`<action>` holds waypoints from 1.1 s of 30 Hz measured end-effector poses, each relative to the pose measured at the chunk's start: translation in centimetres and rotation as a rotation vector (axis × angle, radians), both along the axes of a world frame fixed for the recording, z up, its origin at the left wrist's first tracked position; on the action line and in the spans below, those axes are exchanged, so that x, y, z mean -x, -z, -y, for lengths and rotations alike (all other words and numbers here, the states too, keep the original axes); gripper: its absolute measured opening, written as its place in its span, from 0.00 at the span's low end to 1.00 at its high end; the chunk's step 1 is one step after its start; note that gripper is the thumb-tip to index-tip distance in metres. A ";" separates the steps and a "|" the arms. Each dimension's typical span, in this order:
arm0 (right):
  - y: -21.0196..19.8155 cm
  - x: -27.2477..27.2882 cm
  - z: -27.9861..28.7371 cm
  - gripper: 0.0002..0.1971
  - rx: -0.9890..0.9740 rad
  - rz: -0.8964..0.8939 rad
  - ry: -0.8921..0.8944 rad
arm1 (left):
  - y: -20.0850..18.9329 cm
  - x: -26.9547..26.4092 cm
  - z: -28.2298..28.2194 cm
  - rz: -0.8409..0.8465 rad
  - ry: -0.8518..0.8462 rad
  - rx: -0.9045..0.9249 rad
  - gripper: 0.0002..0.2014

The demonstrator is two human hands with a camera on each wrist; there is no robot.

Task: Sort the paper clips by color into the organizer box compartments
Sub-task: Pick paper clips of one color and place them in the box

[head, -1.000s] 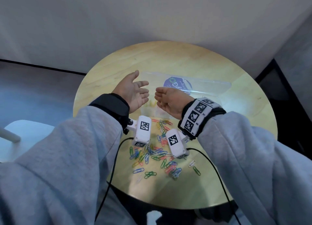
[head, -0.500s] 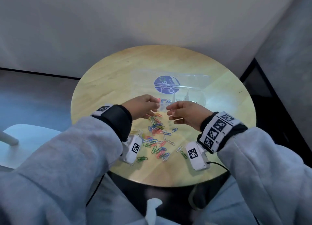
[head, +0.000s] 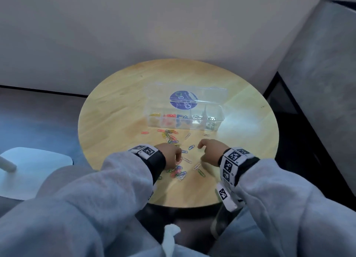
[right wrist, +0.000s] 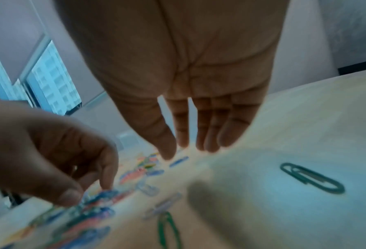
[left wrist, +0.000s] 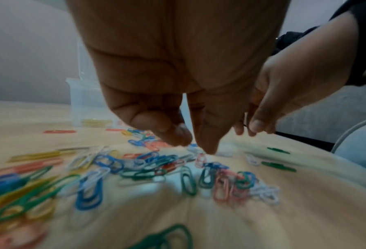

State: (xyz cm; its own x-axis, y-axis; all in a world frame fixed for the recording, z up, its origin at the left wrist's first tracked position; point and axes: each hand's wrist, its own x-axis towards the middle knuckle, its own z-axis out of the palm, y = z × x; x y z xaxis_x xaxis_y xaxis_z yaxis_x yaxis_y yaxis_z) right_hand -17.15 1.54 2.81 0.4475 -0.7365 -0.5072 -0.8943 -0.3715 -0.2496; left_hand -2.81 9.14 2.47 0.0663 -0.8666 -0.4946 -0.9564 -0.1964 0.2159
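A clear organizer box (head: 150,120) stands with its lid up at the back of the round table (head: 115,110). Its compartments hold yellow, red, blue and silver clips. Loose coloured paper clips (head: 179,173) lie scattered in front of it. My left hand (head: 177,157) hovers over them with fingers curved downward. In the left wrist view the left hand (left wrist: 193,144) has its index fingertip at a pink clip (left wrist: 200,159) and nothing pinched. My right hand (head: 202,150) is beside it. In the right wrist view the right hand (right wrist: 186,152) points straight fingers at the table, empty.
Green clips (right wrist: 311,178) lie apart near the right hand, and a white clip (head: 196,166) sits between the hands. A white seat (head: 28,170) is at the left and a grey block (head: 317,83) at the right. The table's near edge is just under my wrists.
Both hands drew back from over the organizer box and came down to the loose clips near the table's front edge. They now sit lower and a little further apart.
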 end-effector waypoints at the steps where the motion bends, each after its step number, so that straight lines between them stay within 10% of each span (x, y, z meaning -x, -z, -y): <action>1: 0.5 -0.1 0.2 0.24 0.028 0.019 -0.012 | 0.2 0.0 0.2 -0.008 -0.003 0.019 0.08; 19: 3.2 -2.7 2.2 0.05 0.145 -0.135 -0.218 | 1.5 0.0 1.5 -0.077 -0.028 -0.044 0.11; 33: 2.8 -1.6 1.9 0.12 0.035 0.088 0.037 | -1.2 -4.6 0.3 -1.109 -0.820 0.075 0.12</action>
State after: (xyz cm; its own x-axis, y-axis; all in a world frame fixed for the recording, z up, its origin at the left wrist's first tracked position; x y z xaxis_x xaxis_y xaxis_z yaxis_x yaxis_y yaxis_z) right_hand -15.55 -0.41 0.05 0.4611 -0.7700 -0.4410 -0.8829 -0.3481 -0.3152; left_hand 1.81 8.86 3.69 0.1715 -0.7978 -0.5780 0.1034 -0.5689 0.8159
